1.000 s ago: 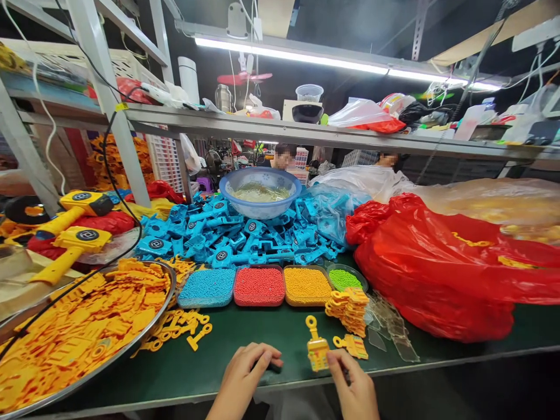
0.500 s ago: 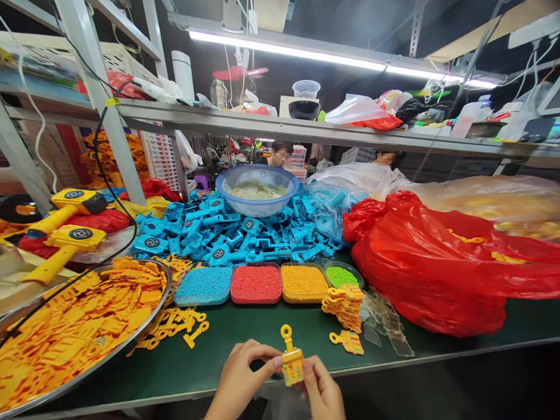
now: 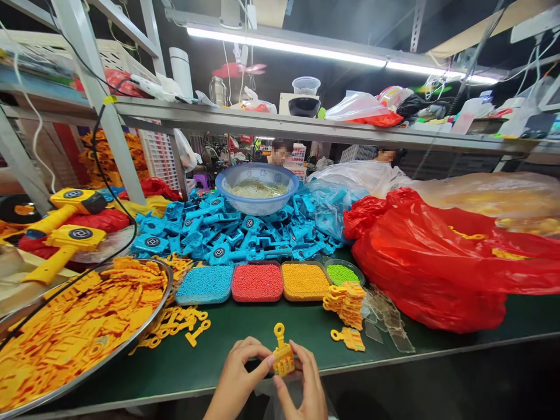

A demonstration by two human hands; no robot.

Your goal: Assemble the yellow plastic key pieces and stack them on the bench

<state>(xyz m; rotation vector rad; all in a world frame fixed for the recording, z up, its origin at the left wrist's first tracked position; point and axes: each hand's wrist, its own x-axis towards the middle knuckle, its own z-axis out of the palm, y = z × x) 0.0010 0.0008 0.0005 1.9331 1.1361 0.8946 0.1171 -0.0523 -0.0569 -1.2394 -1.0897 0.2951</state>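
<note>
Near the table's front edge, a small yellow plastic toy piece (image 3: 284, 360) stands upright between my hands. It has a ring on a stem at the top and slots with small coloured beads in its body. My left hand (image 3: 242, 373) pinches its left side between thumb and fingers. Around its right side and lower edge close the fingers and thumb of my right hand (image 3: 305, 382). A similar yellow piece (image 3: 351, 338) lies on the table to the right, beside a stack of such pieces (image 3: 345, 304).
Containers of blue beads (image 3: 205, 284), red beads (image 3: 257, 281), orange beads (image 3: 305, 279) and green beads (image 3: 343, 274) stand in a row. Left is a metal bowl (image 3: 167, 291) of yellow parts. Behind are blue plastic parts (image 3: 201, 233), a basin (image 3: 258, 204) and a red bag (image 3: 429, 268).
The yellow toy piece has shifted slightly left and tilted. My right hand has moved left, its index finger now at the piece's upper right and its thumb below.
</note>
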